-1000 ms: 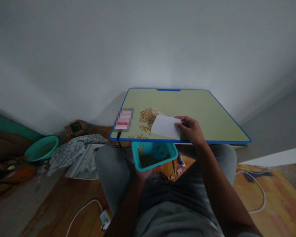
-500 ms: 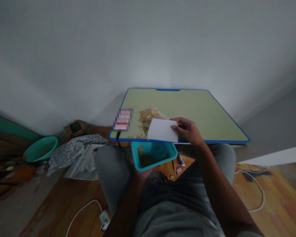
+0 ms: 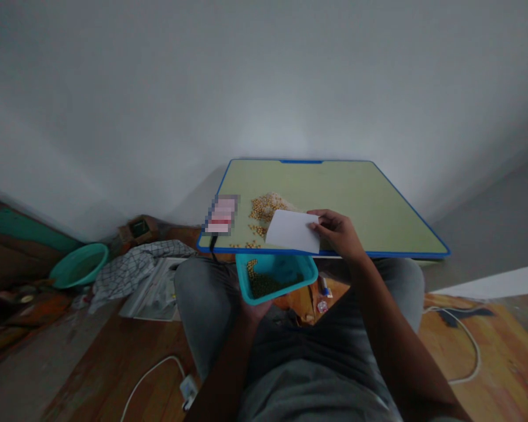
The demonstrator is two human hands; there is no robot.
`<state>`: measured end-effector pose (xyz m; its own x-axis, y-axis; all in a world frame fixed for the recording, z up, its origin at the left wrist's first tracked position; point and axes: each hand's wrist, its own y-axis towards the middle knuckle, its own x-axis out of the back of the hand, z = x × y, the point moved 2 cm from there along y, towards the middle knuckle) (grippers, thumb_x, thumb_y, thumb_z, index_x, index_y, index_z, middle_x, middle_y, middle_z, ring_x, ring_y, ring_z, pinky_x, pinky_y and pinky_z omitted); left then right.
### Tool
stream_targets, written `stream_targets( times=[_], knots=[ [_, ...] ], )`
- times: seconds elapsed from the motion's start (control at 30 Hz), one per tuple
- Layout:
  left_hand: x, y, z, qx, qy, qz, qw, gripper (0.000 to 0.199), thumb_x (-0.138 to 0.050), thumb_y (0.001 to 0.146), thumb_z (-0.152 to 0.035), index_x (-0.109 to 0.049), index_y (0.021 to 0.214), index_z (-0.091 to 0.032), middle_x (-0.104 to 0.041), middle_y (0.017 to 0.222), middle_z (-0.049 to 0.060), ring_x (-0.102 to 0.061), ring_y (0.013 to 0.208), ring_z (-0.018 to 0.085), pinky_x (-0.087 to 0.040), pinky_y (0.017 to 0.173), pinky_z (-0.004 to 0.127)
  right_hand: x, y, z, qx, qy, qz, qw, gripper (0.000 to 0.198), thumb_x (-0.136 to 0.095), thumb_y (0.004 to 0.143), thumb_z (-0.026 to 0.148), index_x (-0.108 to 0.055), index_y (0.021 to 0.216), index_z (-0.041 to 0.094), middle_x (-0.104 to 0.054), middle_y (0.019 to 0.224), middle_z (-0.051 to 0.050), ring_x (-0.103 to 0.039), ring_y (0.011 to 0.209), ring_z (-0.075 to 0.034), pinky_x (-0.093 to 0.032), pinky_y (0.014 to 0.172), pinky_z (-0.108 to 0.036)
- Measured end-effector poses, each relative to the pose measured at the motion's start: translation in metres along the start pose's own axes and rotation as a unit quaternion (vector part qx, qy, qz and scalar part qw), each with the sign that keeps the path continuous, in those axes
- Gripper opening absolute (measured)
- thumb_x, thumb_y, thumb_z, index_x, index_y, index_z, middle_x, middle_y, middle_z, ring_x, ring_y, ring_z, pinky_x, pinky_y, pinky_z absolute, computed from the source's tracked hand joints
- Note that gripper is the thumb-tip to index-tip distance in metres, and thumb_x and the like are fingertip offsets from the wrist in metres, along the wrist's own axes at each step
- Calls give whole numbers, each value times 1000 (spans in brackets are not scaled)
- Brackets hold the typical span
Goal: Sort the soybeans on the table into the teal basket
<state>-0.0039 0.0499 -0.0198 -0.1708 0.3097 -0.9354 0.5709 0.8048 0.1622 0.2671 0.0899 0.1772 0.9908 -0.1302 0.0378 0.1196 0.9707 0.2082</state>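
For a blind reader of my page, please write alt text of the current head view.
A right hand holds a white card over the near part of a pale green, blue-edged table, beside yellow beans. Below the edge, a left hand supports a turquoise container with dark green grains and some yellow ones.

Green basin (image 3: 81, 265), checked cloth (image 3: 134, 265), cardboard box (image 3: 125, 232)

Right hand (image 3: 338, 230) pinches card (image 3: 293, 230); left hand (image 3: 256, 309) holds teal tub (image 3: 281, 262).
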Motion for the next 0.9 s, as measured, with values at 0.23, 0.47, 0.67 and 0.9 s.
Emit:
stream_targets(
  times=[0.23, 0.47, 0.67, 0.9],
  knots=[
    [-12, -3, 1, 1, 17, 8, 1000, 74, -33, 111, -70, -66, 161, -27, -65, 168, 16, -64, 149, 45, -65, 101, 68, 0, 0, 1, -15, 13, -3, 1000, 48, -94, 75, 45, -84, 114, 19, -73, 83, -1, -67, 76, -17, -53, 68, -30],
    [-4, -10, 7, -5, -4, 5, 1000, 69, -41, 109, -67, -68, 159, -26, -65, 168, 17, -63, 150, 46, -64, 103, 71, 0, 0, 3, -10, 7, -5, 1000, 49, -95, 73, 46, -84, 113, 19, -73, 84, -2, -67, 77, -17, -53, 68, -29],
    [0, -11, 6, -2, 7, -6, 1000, 70, -39, 110, -69, -69, 158, -28, -67, 167, 16, -62, 151, 46, -65, 102, 71, 0, 1, 1, -12, 25, 5, 1000, 51, -96, 74, 48, -83, 115, 20, -75, 85, -2, -68, 77, -17, -55, 71, -29],
    [-7, -13, 3, -9, 15, -68, 998, 71, -38, 109, -73, -70, 156, -31, -68, 165, 14, -64, 149, 46, -65, 100, 73, 1, 1, -1, 1, 12, 11, 1000, 53, -95, 77, 54, -83, 116, 20, -75, 86, -2, -67, 77, -17, -55, 69, -29]
  ],
)
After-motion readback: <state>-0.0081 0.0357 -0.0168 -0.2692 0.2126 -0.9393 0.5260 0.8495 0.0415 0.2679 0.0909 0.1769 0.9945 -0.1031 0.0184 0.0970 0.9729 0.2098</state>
